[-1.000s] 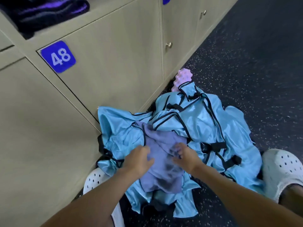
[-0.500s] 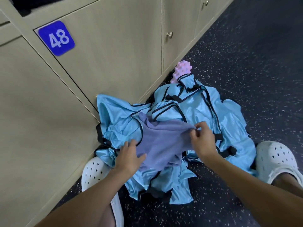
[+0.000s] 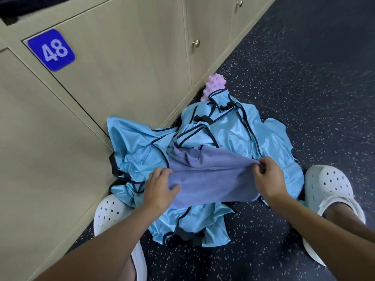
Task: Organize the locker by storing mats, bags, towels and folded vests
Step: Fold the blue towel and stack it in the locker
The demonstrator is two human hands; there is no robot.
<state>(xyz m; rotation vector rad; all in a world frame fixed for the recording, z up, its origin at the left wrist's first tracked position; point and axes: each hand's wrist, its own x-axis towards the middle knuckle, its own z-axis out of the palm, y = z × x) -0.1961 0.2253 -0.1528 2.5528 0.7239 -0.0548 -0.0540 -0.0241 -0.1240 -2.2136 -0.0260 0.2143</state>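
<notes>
A purple towel (image 3: 211,179) lies stretched across a heap of light blue vests (image 3: 243,136) with black trim on the dark floor. My left hand (image 3: 160,186) grips the towel's left edge, thumb on top of the cloth. My right hand (image 3: 267,179) pinches the towel's right corner and pulls it taut. The vests are crumpled against the base of the beige lockers.
Beige locker doors (image 3: 125,63) stand on the left, one with a blue "48" plate (image 3: 51,50). A pink knobbly roller (image 3: 214,86) sits behind the vests by the locker base. My white perforated clogs (image 3: 332,191) flank the pile. Speckled dark floor (image 3: 304,88) extends right.
Both hands moved apart from the towel's middle to its ends, spreading the bunched towel out flat and wide above the vests.
</notes>
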